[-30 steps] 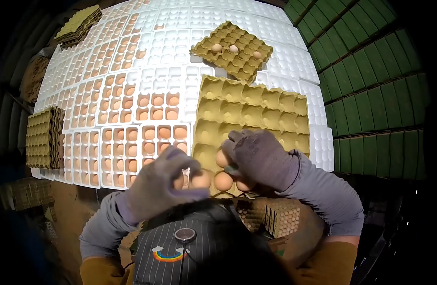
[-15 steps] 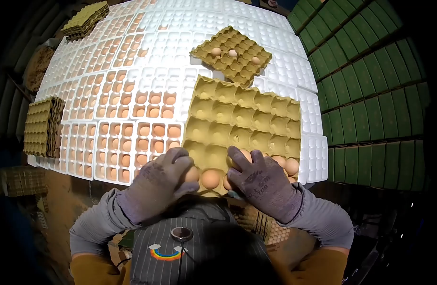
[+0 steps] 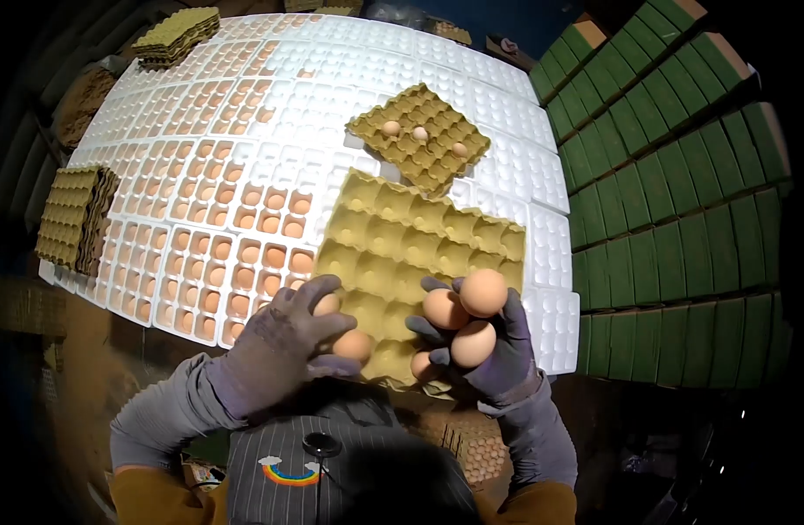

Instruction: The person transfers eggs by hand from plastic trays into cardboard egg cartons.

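My right hand (image 3: 507,350), in a grey-purple glove, is turned palm up and holds several brown eggs (image 3: 473,344). Another egg (image 3: 426,366) shows beside its fingertips; whether it rests in the tray or the hand I cannot tell. At the near left corner of the yellowish pulp egg tray (image 3: 380,236), my gloved left hand (image 3: 279,346) has its fingers curled round an egg (image 3: 353,346), with a second egg (image 3: 328,304) between its fingers. Most visible cups of this tray hold nothing.
White foam egg trays (image 3: 275,166) cover the table, those at left filled with eggs. A smaller-looking pulp tray (image 3: 428,149) with three eggs lies beyond. Stacked pulp trays (image 3: 74,214) stand on the left edge, more (image 3: 179,35) at far left. Green boxes (image 3: 673,254) are stacked at right.
My right hand has turned from palm down over the tray's near row to palm up, lifting several eggs. My left hand stays at the near left corner, with two eggs now visible at its fingers.
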Motion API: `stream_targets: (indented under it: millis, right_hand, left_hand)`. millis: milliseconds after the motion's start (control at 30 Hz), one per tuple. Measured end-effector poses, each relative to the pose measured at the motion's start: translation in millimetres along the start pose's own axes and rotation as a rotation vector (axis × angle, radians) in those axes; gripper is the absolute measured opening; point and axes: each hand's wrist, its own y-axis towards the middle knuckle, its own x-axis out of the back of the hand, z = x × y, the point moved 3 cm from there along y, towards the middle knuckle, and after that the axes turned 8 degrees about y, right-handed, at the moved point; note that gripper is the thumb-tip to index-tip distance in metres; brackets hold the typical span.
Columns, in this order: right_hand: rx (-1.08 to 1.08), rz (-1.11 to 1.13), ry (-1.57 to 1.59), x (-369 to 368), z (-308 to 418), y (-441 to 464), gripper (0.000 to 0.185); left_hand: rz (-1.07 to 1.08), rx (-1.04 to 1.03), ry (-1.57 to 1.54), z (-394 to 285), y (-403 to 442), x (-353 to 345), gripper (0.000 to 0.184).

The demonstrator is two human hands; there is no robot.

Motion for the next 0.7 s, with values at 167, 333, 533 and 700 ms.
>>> stream_targets:
  millis: [167,333,533,700]
  right_hand:
    - [-0.239,-0.122,0.08,-8.6,11.4,28.3,0.069]
    - [0.02,0.081,-0.667,-67.7,36.5,155.6,0.051]
    - [0.101,0.363,-1.651,-87.5,-43.4,354.0,0.051]
    - [-0.271,0.477,-1.998,-55.8,-104.2,423.9,0.032]
  left_hand:
    - [0.057,0.702,-1.199,83.9,-39.3,13.4,0.064]
    - [-0.267,0.62,-0.58,213.4,-25.6,23.5,0.049]
    - [-0.158,0.476,0.145,351.6,51.6,-37.3,0.046]
    - [0.022,0.382,0.219,401.8,93.9,-87.9,0.042]
